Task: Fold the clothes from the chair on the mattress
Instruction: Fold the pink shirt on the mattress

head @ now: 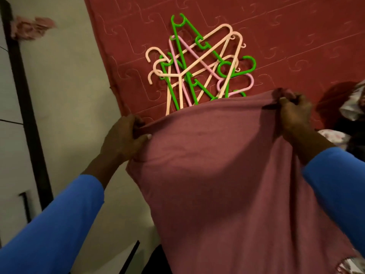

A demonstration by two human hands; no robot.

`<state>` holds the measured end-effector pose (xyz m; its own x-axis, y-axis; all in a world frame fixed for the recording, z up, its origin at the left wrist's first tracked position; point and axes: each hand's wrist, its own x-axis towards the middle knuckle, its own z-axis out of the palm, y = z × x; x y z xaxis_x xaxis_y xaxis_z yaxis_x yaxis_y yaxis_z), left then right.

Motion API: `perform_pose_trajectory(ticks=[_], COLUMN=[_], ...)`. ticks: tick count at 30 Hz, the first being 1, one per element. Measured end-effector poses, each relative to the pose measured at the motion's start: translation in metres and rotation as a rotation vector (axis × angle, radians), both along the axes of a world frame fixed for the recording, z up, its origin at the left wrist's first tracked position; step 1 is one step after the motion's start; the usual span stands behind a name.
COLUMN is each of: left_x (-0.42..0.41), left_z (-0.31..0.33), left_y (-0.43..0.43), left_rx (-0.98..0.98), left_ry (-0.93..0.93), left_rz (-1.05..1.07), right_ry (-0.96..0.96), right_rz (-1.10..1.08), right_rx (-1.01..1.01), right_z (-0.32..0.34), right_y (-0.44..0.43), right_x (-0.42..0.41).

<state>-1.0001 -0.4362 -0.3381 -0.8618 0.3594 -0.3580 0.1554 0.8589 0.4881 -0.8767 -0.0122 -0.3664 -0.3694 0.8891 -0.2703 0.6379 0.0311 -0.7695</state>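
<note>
A dusty-pink garment [227,175] hangs stretched in front of me above the dark red mattress [296,36]. My left hand [122,139] grips its upper left edge, fingers curled into the cloth. At the upper right edge, my right hand [294,113] pinches a bunched fold. The cloth drops down past the bottom of the view and hides the near part of the mattress. Both arms wear blue sleeves.
A heap of several plastic hangers [199,70], green, peach and pink, lies on the mattress just beyond the garment's top edge. Floral and dark clothes [353,107] lie at the right. A pale floor [69,76] and a dark frame [25,95] run along the left.
</note>
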Motion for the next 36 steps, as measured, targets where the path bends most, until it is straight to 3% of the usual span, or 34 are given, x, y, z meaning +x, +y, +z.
perform_pose_trajectory(ticks=[5,8,10,12,14,17,18,22,26,30,33,36], left_x=[0.013,0.034,0.048,0.06,0.073,0.093,0.101,0.127,0.132,0.132,0.132,0.136], left_z=[0.028,0.058,0.08,0.099,0.114,0.122,0.122,0.111,0.085,0.063,0.051,0.042], left_y=[0.004,0.012,0.024,0.047,0.078,0.133,0.151,0.215,0.253,0.276,0.285,0.291], left_rx=[-0.203,-0.189,-0.013,0.273,0.468,0.674,0.702,0.783,0.807,0.818,0.837,0.794], left_ry=[0.042,0.07,0.006,-0.173,-0.402,-0.676,-0.741,-0.895,-0.895,-0.86,-0.896,-0.953], left_rz=[0.141,0.168,0.214,0.368,0.45,0.422,0.427,0.508,0.471,0.436,0.444,0.426], right_ry=[0.056,0.035,0.021,0.135,0.286,0.507,0.516,0.246,0.01,-0.045,0.032,-0.11], right_rz=[0.066,0.189,0.272,0.323,0.325,0.313,0.317,0.128,-0.034,-0.216,-0.325,-0.239], right_rx=[-0.097,-0.025,0.105,0.148,-0.021,-0.575,-0.675,-0.616,-0.484,-0.545,-0.528,-0.439], right_z=[0.012,0.026,0.037,0.051,0.068,0.099,0.102,0.082,0.051,0.034,0.031,0.04], right_y=[0.005,0.001,-0.018,-0.052,-0.1,-0.172,-0.191,-0.222,-0.212,-0.201,-0.209,-0.23], right_x=[0.01,0.024,0.039,0.061,0.088,0.118,0.125,0.145,0.19,0.249,0.285,0.294])
